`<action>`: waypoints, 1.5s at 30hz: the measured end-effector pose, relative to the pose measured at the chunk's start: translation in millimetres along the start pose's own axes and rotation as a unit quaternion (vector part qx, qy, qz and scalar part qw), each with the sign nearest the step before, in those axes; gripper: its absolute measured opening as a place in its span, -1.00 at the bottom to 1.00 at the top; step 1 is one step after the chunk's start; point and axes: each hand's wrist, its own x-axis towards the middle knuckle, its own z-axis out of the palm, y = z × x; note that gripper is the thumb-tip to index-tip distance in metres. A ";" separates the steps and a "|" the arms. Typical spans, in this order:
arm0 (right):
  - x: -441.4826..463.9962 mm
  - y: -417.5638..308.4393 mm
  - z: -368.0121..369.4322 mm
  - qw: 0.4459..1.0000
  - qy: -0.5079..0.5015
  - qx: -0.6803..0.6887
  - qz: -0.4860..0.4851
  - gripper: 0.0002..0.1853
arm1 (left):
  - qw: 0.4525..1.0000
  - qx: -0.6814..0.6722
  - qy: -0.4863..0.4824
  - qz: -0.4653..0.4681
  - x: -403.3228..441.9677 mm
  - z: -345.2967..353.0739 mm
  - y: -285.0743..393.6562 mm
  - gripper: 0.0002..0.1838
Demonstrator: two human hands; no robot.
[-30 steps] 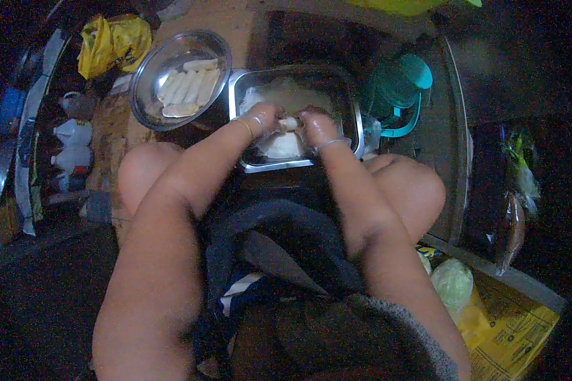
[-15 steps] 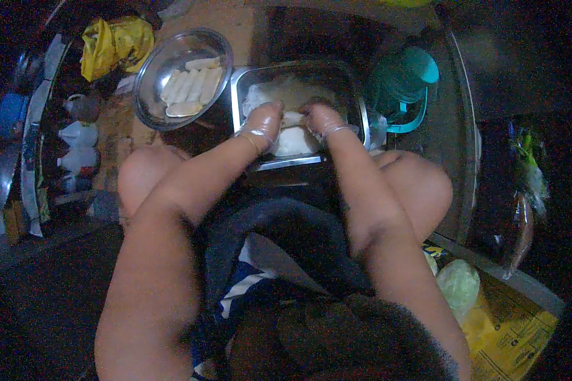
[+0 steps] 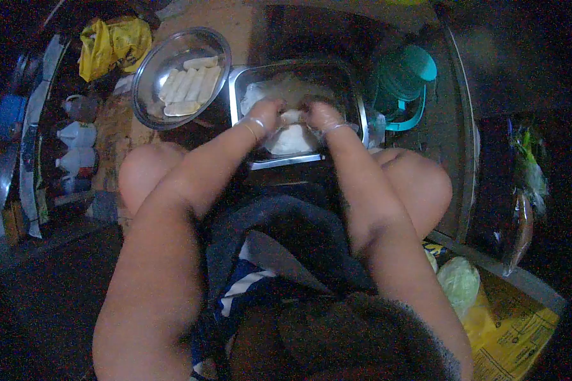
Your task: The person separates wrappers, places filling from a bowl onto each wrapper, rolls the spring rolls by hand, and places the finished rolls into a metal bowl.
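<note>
My left hand (image 3: 266,115) and my right hand (image 3: 323,115), both in clear plastic gloves, hold the two ends of a small white roll (image 3: 292,117) between them. They are over a rectangular metal tray (image 3: 286,163). Just below the roll, a white sheet-like pile (image 3: 292,140) lies in the tray, and more pale material shows by its left side. Left of the tray, a round metal bowl (image 3: 147,105) holds several pale rolls (image 3: 189,87) laid side by side.
A teal pitcher (image 3: 419,63) is right of the tray. Yellow plastic bags (image 3: 114,47) lie at the upper left, above white jugs (image 3: 77,134). At the lower right, a pale green cabbage (image 3: 459,284) rests by a yellow printed sheet (image 3: 515,340). Bagged greens (image 3: 527,162) are at the far right.
My fingers have shifted around the roll, which looks more compact than half a second ago. My left hand has turned slightly. The bowl and its rolls are unchanged.
</note>
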 end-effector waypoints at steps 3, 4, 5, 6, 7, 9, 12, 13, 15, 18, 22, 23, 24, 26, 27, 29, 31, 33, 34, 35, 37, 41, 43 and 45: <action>-27.2 -12.4 -9.2 0.998 0.053 0.005 -0.023 -0.59 | 0.991 0.019 -0.117 -0.063 8.4 -24.2 7.8 -0.56; -32.7 -13.3 -8.7 0.996 0.072 0.003 -0.044 -0.58 | 0.986 0.031 -0.146 -0.073 8.8 -27.7 9.0 -0.56; -33.4 -10.9 -2.9 0.997 0.067 -0.010 -0.046 -0.57 | 0.985 0.046 -0.149 -0.072 8.2 -28.4 10.6 -0.57; -34.4 -10.0 3.6 0.997 0.063 -0.023 -0.048 -0.56 | 0.984 0.062 -0.151 -0.072 7.3 -28.6 12.3 -0.58; -34.2 -8.8 8.4 0.996 0.059 -0.036 -0.050 -0.55 | 0.983 0.078 -0.154 -0.071 6.0 -29.1 11.7 -0.59; -33.1 -9.9 9.0 0.995 0.070 -0.019 -0.065 -0.55 | 0.988 0.066 -0.128 -0.054 5.1 -30.8 5.4 -0.61; -21.2 -10.4 12.9 0.996 0.069 -0.005 -0.062 -0.56 | 0.986 0.104 -0.118 -0.046 0.5 -44.5 13.1 -0.67; -16.6 -10.2 14.7 0.996 0.065 -0.001 -0.057 -0.57 | 0.984 0.126 -0.120 -0.046 -2.0 -50.5 18.8 -0.69; -19.5 -17.5 1.8 0.998 0.049 0.005 -0.041 -0.58 | 0.992 0.121 -0.021 0.043 -2.7 -39.6 13.1 -0.75; -14.2 -14.4 -4.3 0.990 0.106 -0.034 -0.089 -0.59 | 0.977 0.131 0.063 0.156 -11.3 -33.1 18.5 -0.78; 19.9 18.3 -3.8 0.966 0.237 0.031 -0.096 -0.59 | 0.989 0.080 0.054 0.114 2.6 -22.5 14.7 -0.77; 27.9 29.5 -7.0 0.955 0.271 0.061 -0.104 -0.59 | 0.987 0.083 0.061 0.123 10.8 -11.7 4.3 -0.77; 34.7 43.4 -9.8 0.939 0.309 0.093 -0.119 -0.59 | 0.990 0.087 0.047 0.103 15.0 -10.4 4.3 -0.77; 47.1 63.1 -10.4 0.917 0.352 0.127 -0.139 -0.59 | 0.993 0.095 0.021 0.064 20.7 -10.4 5.5 -0.76; 48.0 63.4 -12.2 0.918 0.352 0.131 -0.127 -0.59 | 0.995 0.081 0.018 0.049 21.8 -12.2 6.7 -0.76; 48.5 57.1 -6.1 0.956 0.274 0.104 -0.018 -0.59 | 0.998 0.053 0.012 0.018 21.9 -16.5 7.6 -0.75; 37.0 27.0 -8.4 0.978 0.075 0.007 0.193 -0.58 | 0.995 0.094 -0.025 0.019 23.7 -28.8 15.8 -0.75; 12.1 3.9 -11.4 0.985 0.170 -0.008 -0.041 -0.58 | 0.990 0.128 -0.048 0.026 26.4 -31.1 18.5 -0.75; 5.2 -1.8 -12.9 0.964 0.214 -0.016 -0.158 -0.58 | 0.988 0.140 -0.053 0.032 28.3 -29.6 17.9 -0.75; 19.6 7.3 0.6 0.989 0.121 0.055 -0.071 -0.61 | 0.986 0.153 -0.058 0.038 28.9 -28.2 17.4 -0.75; 17.4 5.2 -4.8 0.990 0.116 0.029 -0.079 -0.58 | 0.978 0.195 -0.013 0.076 22.4 -18.1 15.7 -0.76; 12.2 0.3 -23.7 0.985 0.148 0.042 -0.076 -0.53 | 0.969 0.234 -0.051 0.063 33.3 -20.5 13.2 -0.76; 9.8 1.1 -42.1 0.974 0.172 0.138 -0.054 -0.51 | 0.991 0.127 -0.043 -0.027 40.6 -29.7 23.4 -0.71; 3.8 2.9 -71.9 0.935 0.173 0.306 -0.040 -0.49 | 0.994 0.018 -0.008 -0.111 46.3 -47.3 36.1 -0.57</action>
